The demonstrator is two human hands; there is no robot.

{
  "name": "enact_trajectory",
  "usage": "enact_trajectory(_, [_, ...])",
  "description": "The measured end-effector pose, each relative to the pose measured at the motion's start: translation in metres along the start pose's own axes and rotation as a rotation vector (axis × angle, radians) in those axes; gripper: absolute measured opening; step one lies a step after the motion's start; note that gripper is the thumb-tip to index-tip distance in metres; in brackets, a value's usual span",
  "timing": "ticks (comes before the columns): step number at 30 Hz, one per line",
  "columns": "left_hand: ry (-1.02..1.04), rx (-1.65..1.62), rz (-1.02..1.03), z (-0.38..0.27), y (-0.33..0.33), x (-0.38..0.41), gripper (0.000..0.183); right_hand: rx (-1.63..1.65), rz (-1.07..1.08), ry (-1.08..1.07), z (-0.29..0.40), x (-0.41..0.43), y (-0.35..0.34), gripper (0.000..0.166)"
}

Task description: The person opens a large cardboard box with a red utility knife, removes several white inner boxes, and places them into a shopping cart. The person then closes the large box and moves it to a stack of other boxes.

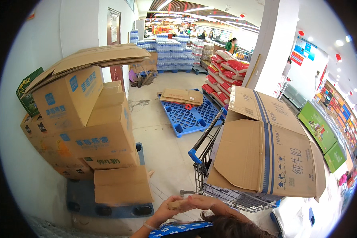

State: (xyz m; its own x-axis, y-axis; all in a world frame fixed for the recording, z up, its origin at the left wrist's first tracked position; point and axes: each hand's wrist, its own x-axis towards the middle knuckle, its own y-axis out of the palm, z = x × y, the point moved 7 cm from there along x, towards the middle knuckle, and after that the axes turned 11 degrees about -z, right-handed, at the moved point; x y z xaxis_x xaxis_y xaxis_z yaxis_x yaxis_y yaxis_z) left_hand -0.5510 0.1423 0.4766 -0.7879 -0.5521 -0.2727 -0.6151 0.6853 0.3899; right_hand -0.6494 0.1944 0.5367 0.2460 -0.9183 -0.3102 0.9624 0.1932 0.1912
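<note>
Low in the head view, my left hand (pixel 167 206) is curled around a small tan piece that looks like cardboard or tape (pixel 175 204). My right hand (pixel 203 202) meets it from the right, its fingertips against or just over the piece; its exact hold is unclear. Just beyond my right hand stands a wire shopping cart (pixel 226 197) with blue corner fittings. Large flattened cardboard cartons (pixel 244 151) with blue stripes lie across its top. To the left, an opened carton flap (pixel 122 186) leans by the stacked cardboard boxes (pixel 104 128).
Flattened cardboard (pixel 181 95) rests on a blue plastic pallet (pixel 193 116) ahead. Behind it are piled red-and-white sacks (pixel 226 74), a white pillar (pixel 273 44) and packs of bottled water (pixel 174 55). A dark blue pallet (pixel 86 197) underlies the left stack. A person (pixel 232 46) stands far back.
</note>
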Motion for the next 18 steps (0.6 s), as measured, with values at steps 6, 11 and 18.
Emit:
enact_trajectory(6, [0.207, 0.317, 0.025, -0.022, 0.004, 0.004, 0.048, -0.112, -0.32, -0.004, -0.01, 0.011, -0.017, 0.034])
enact_trajectory(11, [0.411, 0.51, -0.032, -0.059, 0.011, 0.002, 0.053, -0.104, -0.657, -0.094, 0.002, 0.011, -0.012, 0.017])
enact_trajectory(18, [0.303, 0.41, 0.06, -0.052, -0.008, -0.001, 0.045, -0.304, -0.524, -0.27, 0.026, 0.013, 0.009, 0.018])
